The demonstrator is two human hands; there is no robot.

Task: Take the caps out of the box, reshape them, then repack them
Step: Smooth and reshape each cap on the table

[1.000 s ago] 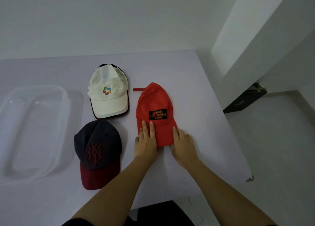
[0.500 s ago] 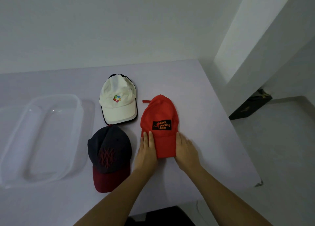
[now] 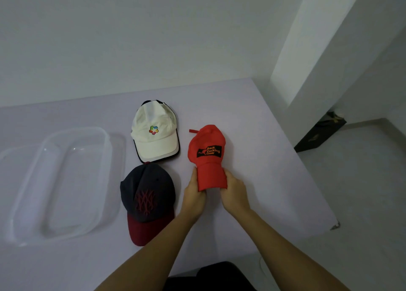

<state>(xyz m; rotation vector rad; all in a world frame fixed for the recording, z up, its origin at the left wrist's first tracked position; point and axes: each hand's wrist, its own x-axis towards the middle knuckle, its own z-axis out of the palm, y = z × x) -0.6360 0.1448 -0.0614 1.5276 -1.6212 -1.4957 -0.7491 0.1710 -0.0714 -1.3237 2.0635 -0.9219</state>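
A red cap (image 3: 207, 145) with a black "Back Packing Gear" patch lies right of centre on the table. My left hand (image 3: 194, 195) grips the left edge of its brim and my right hand (image 3: 234, 192) grips the right edge, bending the brim between them. A white cap (image 3: 154, 134) with a coloured logo lies behind and to the left. A navy cap (image 3: 147, 194) with a maroon brim lies at the front left. The clear plastic box (image 3: 107, 145) stands empty at the far left.
The table (image 3: 263, 159) has a pale lilac top; its right edge and front right corner (image 3: 335, 226) are close to my right arm. A white wall runs behind it. A dark object (image 3: 319, 132) sits on the floor to the right.
My hands went from lying flat beside the red cap's brim to gripping its two edges and curving it. The brim has lifted off the table.
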